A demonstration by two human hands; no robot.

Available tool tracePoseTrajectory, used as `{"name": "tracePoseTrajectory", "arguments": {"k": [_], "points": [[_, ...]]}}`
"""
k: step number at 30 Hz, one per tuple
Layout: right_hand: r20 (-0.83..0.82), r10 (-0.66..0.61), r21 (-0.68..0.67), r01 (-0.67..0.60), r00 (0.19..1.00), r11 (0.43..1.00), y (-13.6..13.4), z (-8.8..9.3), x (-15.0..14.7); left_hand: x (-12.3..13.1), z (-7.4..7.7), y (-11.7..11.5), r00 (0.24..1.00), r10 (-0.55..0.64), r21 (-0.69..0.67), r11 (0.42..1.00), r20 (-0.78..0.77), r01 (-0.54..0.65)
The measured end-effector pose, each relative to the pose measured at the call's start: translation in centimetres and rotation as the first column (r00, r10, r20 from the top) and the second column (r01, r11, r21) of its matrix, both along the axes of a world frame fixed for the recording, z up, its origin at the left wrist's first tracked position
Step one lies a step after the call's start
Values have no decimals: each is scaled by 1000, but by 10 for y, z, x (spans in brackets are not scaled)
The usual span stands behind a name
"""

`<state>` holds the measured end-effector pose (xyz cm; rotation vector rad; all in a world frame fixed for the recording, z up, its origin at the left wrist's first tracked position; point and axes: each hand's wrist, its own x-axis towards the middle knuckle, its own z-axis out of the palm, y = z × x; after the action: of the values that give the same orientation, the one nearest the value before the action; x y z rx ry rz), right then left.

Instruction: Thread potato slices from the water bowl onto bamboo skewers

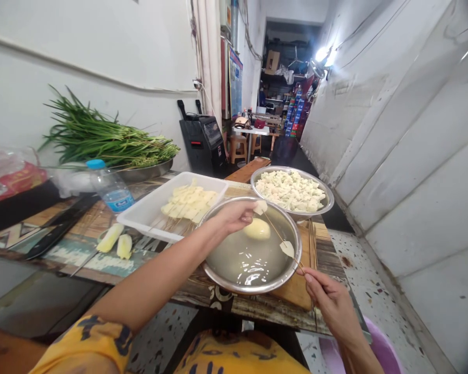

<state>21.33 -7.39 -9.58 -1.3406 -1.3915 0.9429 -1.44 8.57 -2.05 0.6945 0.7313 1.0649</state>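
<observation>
Over a metal basin (250, 288) of cloudy water, my left hand (237, 215) pinches a pale potato slice (261, 208) at the far end of a thin wooden skewer (273, 226). My right hand (329, 301) grips the skewer's near end, just outside the basin's right rim. Another potato slice (287, 249) is threaded lower on the stick, closer to my right hand. A peeled potato (257, 229) sits in the water under the skewer. Left of the basin, a white plastic tray (140, 214) holds several skewers of pale slices (189, 201).
Cauliflower pieces (290, 191) fill a second metal bowl (327, 201) behind the basin. Bare skewers (314, 244) lie on a wooden board (296, 291) at right. Leftward are a knife (54, 236), a water bottle (115, 189), vegetable pieces (111, 237) and green leafy stalks (105, 137).
</observation>
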Motion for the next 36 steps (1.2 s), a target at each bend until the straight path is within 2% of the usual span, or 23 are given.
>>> {"name": "tracePoseTrajectory", "arguments": {"k": [2,4,9,12,15,17,21,23,24,25,26,28,29,30,31,32,34,36], "points": [[35,-6,16,6,999,1000,0,0,1,0,1,1,999,-32,-56,998,4,32],[52,-11,21,10,999,1000,-1,2,0,0,1,1,999,-50,-51,997,-11,49],[42,-45,39,44,998,998,2,3,-6,3,-4,-1,988,-95,66,992,-117,104],[39,-89,47,87,995,995,4,2,-7,3,-6,-6,973,-72,176,978,-221,112],[66,-131,59,128,989,990,5,4,-8,5,-4,-13,933,-117,255,943,-340,212],[103,-138,90,129,985,987,6,7,-11,8,-1,-18,902,-159,261,924,-401,278],[126,-162,129,146,979,981,6,13,-13,10,3,-19,890,-179,242,923,-420,300],[100,-178,119,166,979,979,5,13,-12,8,0,-18,860,-170,275,902,-481,332],[83,-194,115,184,977,976,4,13,-11,6,-3,-17,815,-169,305,869,-555,388],[66,-212,111,204,975,973,3,12,-10,5,-6,-17,738,-173,333,810,-652,483],[51,-227,107,221,972,969,2,11,-9,4,-10,-18,627,-177,335,719,-758,609],[27,-239,100,235,971,967,0,10,-8,5,-17,-22,338,-147,230,485,-930,844],[19,-235,95,232,972,968,-1,9,-7,6,-20,-24,204,-99,151,388,-974,909],[14,-231,90,229,973,969,-2,9,-8,8,-23,-27,112,-30,96,330,-993,939],[8,-227,85,226,974,971,-3,9,-8,11,-26,-29,72,52,84,314,-996,946],[1,-224,81,223,975,971,-4,9,-8,14,-28,-31,72,135,112,318,-988,941],[-8,-212,70,212,977,975,-4,9,-8,21,-34,-32,130,263,215,328,-956,920],[-14,-198,67,198,980,978,-4,8,-8,26,-39,-33,179,299,282,352,-938,892]]}}
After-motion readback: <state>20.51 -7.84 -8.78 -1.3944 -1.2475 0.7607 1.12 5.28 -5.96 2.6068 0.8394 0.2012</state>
